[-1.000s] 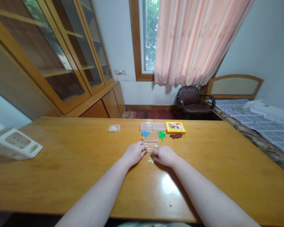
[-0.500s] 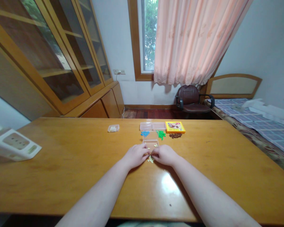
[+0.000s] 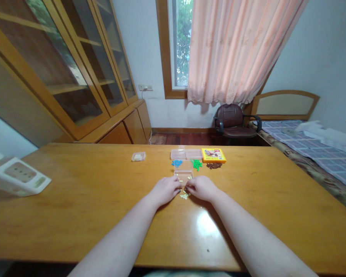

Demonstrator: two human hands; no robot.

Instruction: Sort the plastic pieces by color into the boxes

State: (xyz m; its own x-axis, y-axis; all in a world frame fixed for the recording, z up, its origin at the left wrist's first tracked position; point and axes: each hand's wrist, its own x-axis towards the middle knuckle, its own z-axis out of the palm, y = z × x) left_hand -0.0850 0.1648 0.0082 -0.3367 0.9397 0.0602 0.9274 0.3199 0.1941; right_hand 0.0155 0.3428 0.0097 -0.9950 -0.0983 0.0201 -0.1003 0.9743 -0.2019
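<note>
My left hand rests low over the table with its fingers curled toward the middle. Facing it, my right hand has thumb and fingers drawn together; anything between the fingertips of either hand is too small to make out. A loose pile of small cream-coloured pieces lies on the table just below the fingertips. Beyond my hands is an open clear plastic box with a few cream pieces inside. Its front part is partly covered by my hands.
Behind the box lie blue pieces, green pieces and brown pieces. Clear trays sit beside a yellow box. Further left is a small clear case; a white device stands at the left edge.
My fingertips have parted slightly, and a cream piece now shows in the gap between them. The pile below looks a little more spread out. Both arms stay almost where they were.
</note>
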